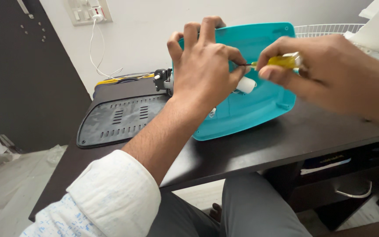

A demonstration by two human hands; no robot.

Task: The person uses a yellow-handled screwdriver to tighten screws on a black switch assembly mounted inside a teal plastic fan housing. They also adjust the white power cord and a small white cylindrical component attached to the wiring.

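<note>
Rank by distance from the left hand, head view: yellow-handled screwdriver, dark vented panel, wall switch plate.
From the left hand:
1. Yellow-handled screwdriver, just right, tip at the fingers.
2. Dark vented panel, lower left on the table.
3. Wall switch plate, upper left, on the wall.

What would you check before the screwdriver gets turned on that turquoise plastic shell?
1. Left hand steadies the turquoise plastic shell standing on edge: ok, fingers over its rim.
2. Right hand grips the yellow-handled screwdriver: ok.
3. Screwdriver tip seated in a screw: cannot tell, left fingers hide it.
4. Left fingertips clear of the tip: not ok, they pinch right beside it.
5. Shell's lower edge rests on the dark wooden table: ok.
6. Dark vented flat panel lies apart from the hands: ok.
</note>
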